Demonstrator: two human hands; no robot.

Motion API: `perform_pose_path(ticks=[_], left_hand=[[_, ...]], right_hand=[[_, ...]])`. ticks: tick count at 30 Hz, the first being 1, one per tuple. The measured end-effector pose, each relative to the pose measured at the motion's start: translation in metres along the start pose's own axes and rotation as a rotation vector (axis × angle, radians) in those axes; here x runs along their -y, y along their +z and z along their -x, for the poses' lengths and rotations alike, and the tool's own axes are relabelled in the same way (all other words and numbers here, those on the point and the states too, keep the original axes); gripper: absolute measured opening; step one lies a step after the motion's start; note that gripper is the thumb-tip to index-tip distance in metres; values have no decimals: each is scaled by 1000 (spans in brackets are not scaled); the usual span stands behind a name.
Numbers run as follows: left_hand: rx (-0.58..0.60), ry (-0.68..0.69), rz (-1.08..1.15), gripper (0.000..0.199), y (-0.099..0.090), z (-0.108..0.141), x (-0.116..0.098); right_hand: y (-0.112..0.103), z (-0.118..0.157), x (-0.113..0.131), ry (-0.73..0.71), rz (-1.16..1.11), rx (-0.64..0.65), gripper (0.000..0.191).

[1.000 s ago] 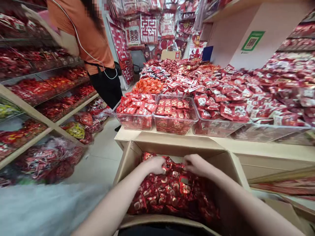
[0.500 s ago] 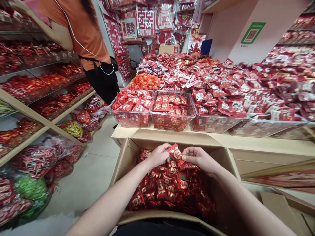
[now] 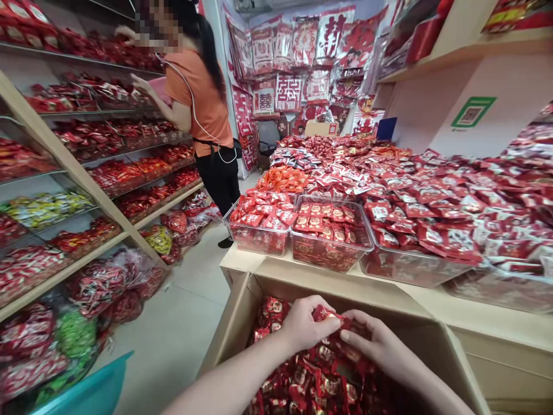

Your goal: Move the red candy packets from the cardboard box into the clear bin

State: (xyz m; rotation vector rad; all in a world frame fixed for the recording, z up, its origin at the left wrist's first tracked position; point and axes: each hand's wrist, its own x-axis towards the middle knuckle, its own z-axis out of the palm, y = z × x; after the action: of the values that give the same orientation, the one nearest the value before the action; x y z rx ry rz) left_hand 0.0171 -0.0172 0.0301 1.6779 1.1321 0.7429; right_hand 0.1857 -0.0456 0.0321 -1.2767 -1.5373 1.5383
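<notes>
A cardboard box (image 3: 228, 325) holding many small red wrapped packets (image 3: 302, 377) stands in front of me. Over it, my left hand (image 3: 309, 323) is closed on a red packet (image 3: 327, 314) between thumb and fingers. Close beside it on the right, my right hand (image 3: 374, 340) has its fingers bent at the packet's right end, with more red wrapping under them. Beyond the box, a clear bin (image 3: 330, 253) is filled with similar red packets in rows.
Behind the box runs a wooden counter (image 3: 239, 259) with clear bins and heaps of red packets. A person in an orange top (image 3: 211, 109) stands at the left shelves (image 3: 129, 225). A teal container (image 3: 101, 383) is at the lower left.
The view has tilted up and turned left, so more shelving and the teal container show. The packet between my hands is turned and more covered by my fingers.
</notes>
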Motion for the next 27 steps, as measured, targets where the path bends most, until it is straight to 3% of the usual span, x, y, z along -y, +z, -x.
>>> perform_pose_path(ticks=[4, 9, 12, 16, 19, 23, 27], left_hand=[[17, -67, 184, 29, 0, 0, -3], [69, -99, 139, 31, -4, -1, -4], [85, -94, 231, 30, -3, -1, -8], [-29, -98, 456, 31, 4, 1, -16], [-68, -125, 584, 32, 8, 3, -19], [-32, -71, 629, 30, 5, 3, -21], [-120, -27, 652, 26, 1, 1, -22]], right_hand=[[3, -1, 3, -41, -67, -44, 26], [0, -2, -1, -28, -55, -91, 27], [0, -1, 1, -53, -45, -118, 28], [7, -2, 12, -52, -200, -248, 27], [11, -4, 21, -66, -307, -237, 27], [15, -6, 25, -94, -245, -344, 29], [18, -7, 32, -121, -253, -400, 30]])
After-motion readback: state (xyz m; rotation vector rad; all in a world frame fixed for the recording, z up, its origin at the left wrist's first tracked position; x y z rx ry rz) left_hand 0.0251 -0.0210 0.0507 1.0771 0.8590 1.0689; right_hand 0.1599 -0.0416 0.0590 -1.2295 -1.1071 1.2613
